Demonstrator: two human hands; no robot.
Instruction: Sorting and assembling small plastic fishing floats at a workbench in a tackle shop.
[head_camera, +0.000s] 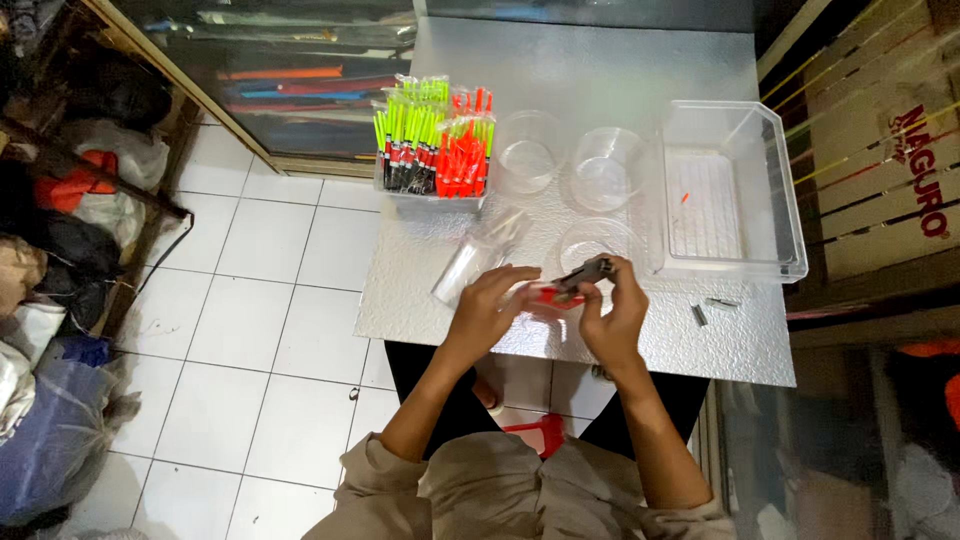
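Note:
My left hand (487, 309) pinches a small clear packet with a red item (548, 296) inside, held just above the silver table (720, 345). My right hand (612, 315) grips a small dark metal stapler (584, 273) closed over the packet's top edge. Both hands meet at the table's front middle. A clear plastic sleeve (472, 262) lies just left of my left hand.
A clear bin (432, 200) of packed neon yellow and red-orange floats stands at the back left. Three clear round cups (606, 165) sit mid-table. A big clear tray (735, 190) occupies the right. Small metal bits (700, 314) lie near the front right. Tiled floor and bags lie to the left.

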